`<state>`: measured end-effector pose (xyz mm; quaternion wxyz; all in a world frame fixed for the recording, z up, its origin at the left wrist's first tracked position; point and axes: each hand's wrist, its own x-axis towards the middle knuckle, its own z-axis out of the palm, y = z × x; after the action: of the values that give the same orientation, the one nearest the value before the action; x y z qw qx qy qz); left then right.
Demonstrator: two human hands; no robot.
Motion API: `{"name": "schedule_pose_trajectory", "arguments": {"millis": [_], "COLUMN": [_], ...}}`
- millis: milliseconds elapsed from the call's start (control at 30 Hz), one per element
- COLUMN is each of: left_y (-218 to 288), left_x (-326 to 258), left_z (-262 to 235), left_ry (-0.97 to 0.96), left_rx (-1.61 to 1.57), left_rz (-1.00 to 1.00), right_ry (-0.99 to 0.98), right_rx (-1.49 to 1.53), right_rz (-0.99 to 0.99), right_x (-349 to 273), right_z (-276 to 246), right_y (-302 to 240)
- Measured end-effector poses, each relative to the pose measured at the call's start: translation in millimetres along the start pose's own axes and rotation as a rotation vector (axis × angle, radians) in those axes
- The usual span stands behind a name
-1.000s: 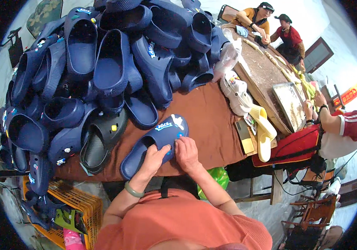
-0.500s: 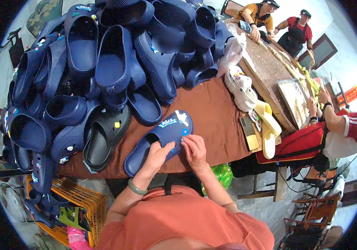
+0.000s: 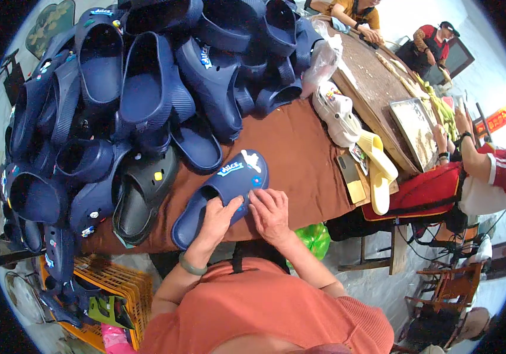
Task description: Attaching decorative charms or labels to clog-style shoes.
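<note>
Head: black clog (image 3: 154, 192) beside navy clog (image 3: 227, 184)

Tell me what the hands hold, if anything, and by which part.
The left hand holds the blue shoe by the near side of its opening. The right hand touches its side nearer the toe; whether it grips is unclear.

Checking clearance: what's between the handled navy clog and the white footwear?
Only brown cloth shows between the navy clog and the white footwear, in the head view.

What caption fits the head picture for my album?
Left hand holds a navy clog, right hand at its edge, near a black clog and a big shoe heap.
</note>
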<state>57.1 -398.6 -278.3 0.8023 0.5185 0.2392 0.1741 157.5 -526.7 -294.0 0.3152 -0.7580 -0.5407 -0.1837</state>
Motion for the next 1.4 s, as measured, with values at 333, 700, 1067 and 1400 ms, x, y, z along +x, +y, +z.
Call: {"name": "schedule_pose_trajectory", "arguments": {"millis": [333,700,1067,1400], "left_y": [0,6,-11,-11], "left_x": [-6,-6,-21,-19], "left_z": [-1,-17,-19,-18], "left_ry": [0.025,0.042,0.132,0.166], "left_rx": [0.098,0.075,0.561,0.645], "left_rz": [0.081,-0.049,0.153,0.273], "right_ry": [0.014,0.095,0.054,0.108], "right_rx": [0.088,0.241,0.279,0.007], "right_rz": [0.047,0.245,-0.029,-0.096], "right_x": [-15,-18,6,7], "right_z": [11,16,13,27], "right_y": [-2,8,-9,-15]}}
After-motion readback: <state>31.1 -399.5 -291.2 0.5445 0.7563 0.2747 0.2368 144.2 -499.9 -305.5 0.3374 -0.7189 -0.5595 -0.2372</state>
